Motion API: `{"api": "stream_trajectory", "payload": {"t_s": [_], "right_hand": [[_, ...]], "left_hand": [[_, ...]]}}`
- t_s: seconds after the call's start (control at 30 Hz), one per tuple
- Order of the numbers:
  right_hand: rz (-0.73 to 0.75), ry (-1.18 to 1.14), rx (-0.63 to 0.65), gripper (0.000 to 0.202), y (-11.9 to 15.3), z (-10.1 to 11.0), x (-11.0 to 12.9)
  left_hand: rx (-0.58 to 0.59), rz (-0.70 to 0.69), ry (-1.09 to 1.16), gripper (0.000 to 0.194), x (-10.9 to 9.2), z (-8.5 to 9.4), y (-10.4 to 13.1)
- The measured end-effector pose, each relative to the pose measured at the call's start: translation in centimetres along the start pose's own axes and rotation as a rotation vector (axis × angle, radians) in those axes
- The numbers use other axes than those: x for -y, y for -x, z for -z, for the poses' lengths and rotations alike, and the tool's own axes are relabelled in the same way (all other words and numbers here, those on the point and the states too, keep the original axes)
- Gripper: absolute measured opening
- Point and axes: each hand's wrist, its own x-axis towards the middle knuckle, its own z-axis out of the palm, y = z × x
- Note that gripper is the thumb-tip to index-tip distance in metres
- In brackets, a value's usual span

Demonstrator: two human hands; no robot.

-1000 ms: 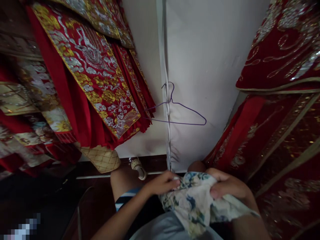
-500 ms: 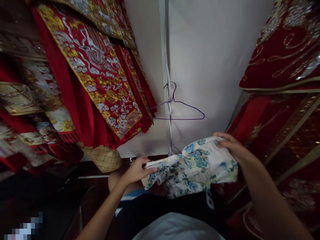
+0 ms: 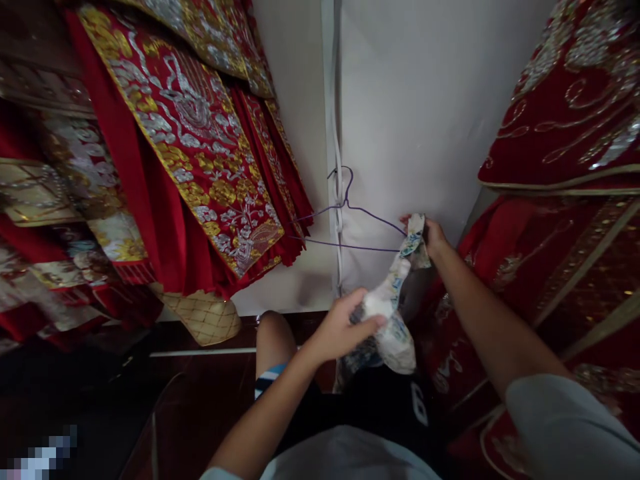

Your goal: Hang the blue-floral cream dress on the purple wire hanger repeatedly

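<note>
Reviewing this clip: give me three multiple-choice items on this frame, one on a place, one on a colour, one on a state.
1. Where does the wire hanger hang?
A. on the white wall
B. on the floor
C. across the person's lap

2. What colour is the wire hanger?
A. purple
B. green
C. orange

3. How is the floral cloth held?
A. by both hands
B. by the left hand only
C. by no hand

Answers:
1. A, its hook sits by the white cord on the wall.
2. A, the thin wire reads purple against the white.
3. A, the right hand grips the top end at the hanger's right tip and the left hand grips lower down.
</note>
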Motion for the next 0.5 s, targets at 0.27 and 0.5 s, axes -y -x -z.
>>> {"api": "stream_trajectory", "payload": {"t_s": [0.27,0.5], "right_hand": [[-0.329,0.036,0.418,0.034,2.3,-4.1,3.4],[-0.214,0.036,0.484,0.035,5.2,-7.7,4.6]], "left_hand": [[-0.536,0.037,0.380,0.024,0.5,7.4,0.8],[-0.663,0.095,0.467,0.027,0.2,9.0,1.1]]}}
